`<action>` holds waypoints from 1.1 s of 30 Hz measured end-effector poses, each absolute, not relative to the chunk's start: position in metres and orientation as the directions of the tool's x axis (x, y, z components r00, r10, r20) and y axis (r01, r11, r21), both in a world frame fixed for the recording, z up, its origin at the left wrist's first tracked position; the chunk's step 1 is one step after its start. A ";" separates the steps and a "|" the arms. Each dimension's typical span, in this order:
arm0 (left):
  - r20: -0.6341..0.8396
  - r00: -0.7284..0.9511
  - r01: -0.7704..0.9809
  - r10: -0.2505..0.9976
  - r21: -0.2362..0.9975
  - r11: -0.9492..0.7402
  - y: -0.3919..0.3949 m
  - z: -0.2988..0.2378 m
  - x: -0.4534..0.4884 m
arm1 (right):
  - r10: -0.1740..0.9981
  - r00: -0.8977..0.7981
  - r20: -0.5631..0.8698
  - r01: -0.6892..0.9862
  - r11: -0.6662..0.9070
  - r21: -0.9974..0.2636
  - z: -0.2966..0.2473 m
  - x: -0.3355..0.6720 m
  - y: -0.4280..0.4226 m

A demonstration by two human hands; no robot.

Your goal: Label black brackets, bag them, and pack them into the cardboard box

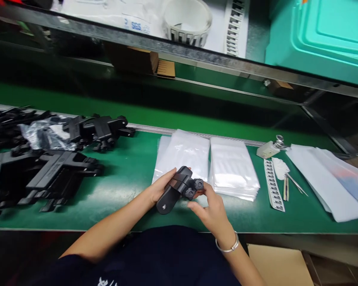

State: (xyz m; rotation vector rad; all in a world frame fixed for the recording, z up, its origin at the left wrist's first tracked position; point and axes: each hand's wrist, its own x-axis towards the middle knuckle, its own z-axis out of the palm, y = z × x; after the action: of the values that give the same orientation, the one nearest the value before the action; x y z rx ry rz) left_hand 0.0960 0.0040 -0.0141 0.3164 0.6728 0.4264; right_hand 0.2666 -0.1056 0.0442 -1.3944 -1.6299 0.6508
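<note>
A black plastic part (176, 188) with a hinged arm and small round knobs is held just above the green table (128, 174), near its front edge. My left hand (159, 186) wraps round its left side, fingers closed on it. My right hand (210, 208) grips the knob end from the right with thumb and fingers. Directly behind the part lie two stacks of clear plastic bags (209, 163).
A pile of similar black parts (44, 171) covers the table's left side, some in a plastic wrap. To the right lie a label strip (273, 184), tweezers (295, 183), a small dispenser bottle (270, 147) and white sheets (331, 182). A shelf above holds a tape reel (186, 20) and a teal bin (322, 35).
</note>
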 end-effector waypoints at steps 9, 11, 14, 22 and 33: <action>-0.266 0.228 0.286 0.937 0.938 0.196 0.023 -0.028 0.076 | 0.442 0.897 0.018 0.391 -0.774 -0.498 0.010 0.504 -0.161; -0.210 0.237 0.447 0.949 0.890 0.085 0.024 -0.033 0.071 | 0.371 0.929 -0.010 0.326 -0.831 -0.451 0.000 0.521 -0.175; -0.132 0.235 0.648 0.963 0.760 -0.054 0.015 -0.021 0.066 | 0.342 0.939 -0.036 0.296 -0.856 -0.423 -0.018 0.524 -0.184; 0.075 0.413 0.577 0.908 0.750 -0.324 -0.026 0.033 0.095 | 0.432 0.900 -0.059 0.324 -0.753 -0.572 -0.033 0.509 -0.210; -0.083 0.902 0.238 0.423 0.914 -0.329 -0.061 -0.006 0.274 | 0.499 0.843 -0.199 0.198 -0.633 -0.748 -0.042 0.478 -0.203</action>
State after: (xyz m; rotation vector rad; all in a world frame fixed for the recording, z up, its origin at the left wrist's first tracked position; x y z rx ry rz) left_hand 0.2736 -0.0610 -0.0065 1.9251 0.4844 0.2020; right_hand 0.4775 -0.2034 -0.0418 -2.2513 -0.5052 0.5053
